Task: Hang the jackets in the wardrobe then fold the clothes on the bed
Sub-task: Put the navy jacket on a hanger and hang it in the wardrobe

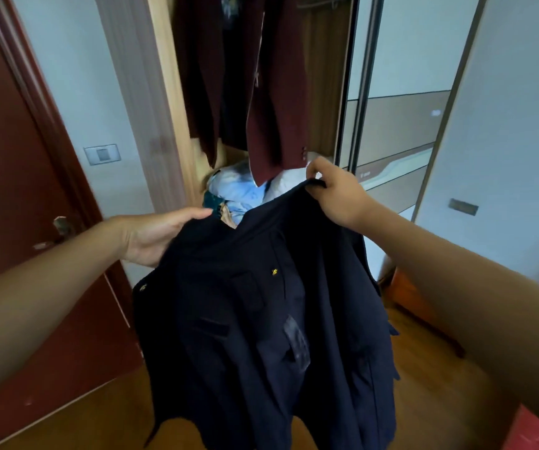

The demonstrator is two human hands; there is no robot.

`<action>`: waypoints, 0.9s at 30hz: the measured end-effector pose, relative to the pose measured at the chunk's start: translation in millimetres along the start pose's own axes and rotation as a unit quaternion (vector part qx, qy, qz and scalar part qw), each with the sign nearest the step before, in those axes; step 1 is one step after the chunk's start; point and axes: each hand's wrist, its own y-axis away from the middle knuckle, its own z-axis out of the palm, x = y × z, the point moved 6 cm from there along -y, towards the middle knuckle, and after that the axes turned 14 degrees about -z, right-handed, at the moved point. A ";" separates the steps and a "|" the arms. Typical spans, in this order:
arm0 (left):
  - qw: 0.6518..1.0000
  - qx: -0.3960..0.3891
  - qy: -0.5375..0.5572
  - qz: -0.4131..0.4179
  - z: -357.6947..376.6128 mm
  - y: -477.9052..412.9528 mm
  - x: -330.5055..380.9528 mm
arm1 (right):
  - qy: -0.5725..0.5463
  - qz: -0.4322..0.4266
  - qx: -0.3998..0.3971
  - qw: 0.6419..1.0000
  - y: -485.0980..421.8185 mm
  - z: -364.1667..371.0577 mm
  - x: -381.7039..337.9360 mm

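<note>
I hold up a dark navy jacket [261, 319] with a small gold pin in front of the open wardrobe [167, 108]. My left hand [154, 235] grips its left shoulder from behind, thumb on top. My right hand [333, 190] pinches the right shoulder or collar edge higher up. The jacket hangs loose below my hands, over the floor. Inside the wardrobe a maroon jacket [274, 102] hangs from above; its hanger is out of view.
A pile of light blue and white clothes [245, 190] lies on the wardrobe floor. A dark red door [11, 190] stands at the left, a sliding mirrored wardrobe door [391, 118] at the right. Wooden floor [430, 378] lies below; something red [534, 433] shows at bottom right.
</note>
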 end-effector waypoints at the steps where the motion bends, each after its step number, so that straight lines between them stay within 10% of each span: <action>1: 1.000 0.005 0.013 0.005 0.8 -17.4 11.9 | 0.007 -0.005 0.004 1.000 -9.7 -7.2 12.3; 8: 0.993 -0.105 0.049 -0.009 24.9 -120.9 81.4 | 0.045 -0.066 0.047 0.996 -60.3 -31.7 84.5; 15: 0.995 0.061 -0.041 0.066 -28.3 -238.5 157.0 | 0.073 -0.087 0.104 0.988 -110.5 -27.0 148.4; 27: 0.935 0.189 -0.131 0.270 -81.9 -361.5 355.2 | -0.257 -0.019 0.102 0.961 -214.6 -41.4 253.4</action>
